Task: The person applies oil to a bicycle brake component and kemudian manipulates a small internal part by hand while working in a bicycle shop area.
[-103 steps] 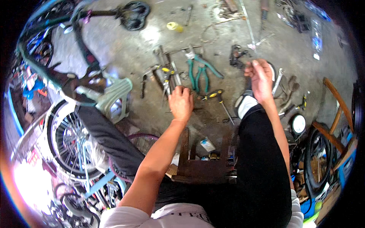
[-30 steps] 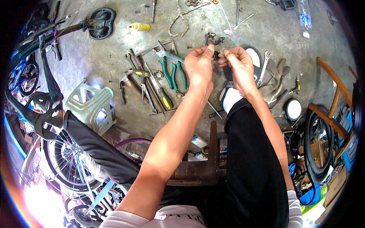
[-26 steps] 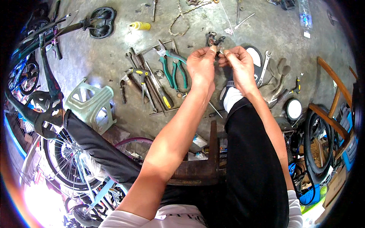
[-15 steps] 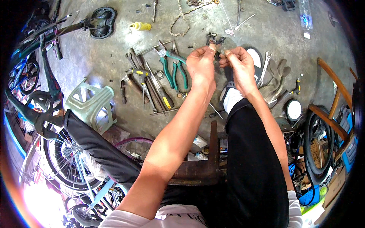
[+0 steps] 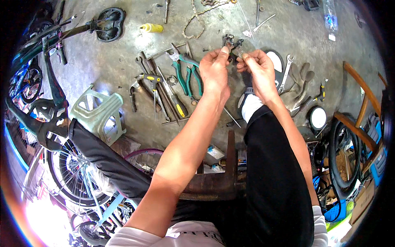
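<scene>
Hands (image 5: pixel 236 70) barely shifted; small dark metal part (image 5: pixel 231 43) pinched between fingertips.

My left hand (image 5: pixel 214 74) and right hand (image 5: pixel 257 70) meet at upper centre of the frame, a small metal part (image 5: pixel 231 42) just above them. Pliers (image 5: pixel 187 74) lie left of my hands, gloves (image 5: pixel 297 82) right, a plastic stool (image 5: pixel 98 113) far left.

Green-handled pliers (image 5: pixel 187 76) lie at upper centre on the concrete floor (image 5: pixel 111 61), a bicycle saddle (image 5: pixel 109 24) upper left, a bicycle chain (image 5: pixel 197 14) along the top, a grey plastic stool (image 5: pixel 98 111) left.
</scene>
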Available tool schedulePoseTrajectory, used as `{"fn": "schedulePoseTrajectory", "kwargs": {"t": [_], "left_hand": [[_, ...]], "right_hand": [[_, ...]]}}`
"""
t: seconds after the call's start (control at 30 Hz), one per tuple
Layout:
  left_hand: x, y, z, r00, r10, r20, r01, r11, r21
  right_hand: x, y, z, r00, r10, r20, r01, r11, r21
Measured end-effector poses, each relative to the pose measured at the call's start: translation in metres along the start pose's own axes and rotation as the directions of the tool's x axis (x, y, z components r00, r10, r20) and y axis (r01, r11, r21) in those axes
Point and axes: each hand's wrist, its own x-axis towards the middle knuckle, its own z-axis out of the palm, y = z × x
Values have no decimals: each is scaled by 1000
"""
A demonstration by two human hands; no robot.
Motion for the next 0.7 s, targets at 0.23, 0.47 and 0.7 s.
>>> {"fn": "schedulePoseTrajectory", "kwargs": {"t": [0.23,0.47,0.7], "left_hand": [[-11,6,-6,986,129,105,-127,991,-31],[3,-1,-18,977,135,165,-115,985,-125],[1,-2,-14,973,149,177,-145,989,-36]], "right_hand": [[0,1,-3,1000,1,12,-1,1000,15],[0,1,-1,999,3,34,-3,1000,0],[-1,-1,-3,1000,8,28,-8,1000,-11]]}}
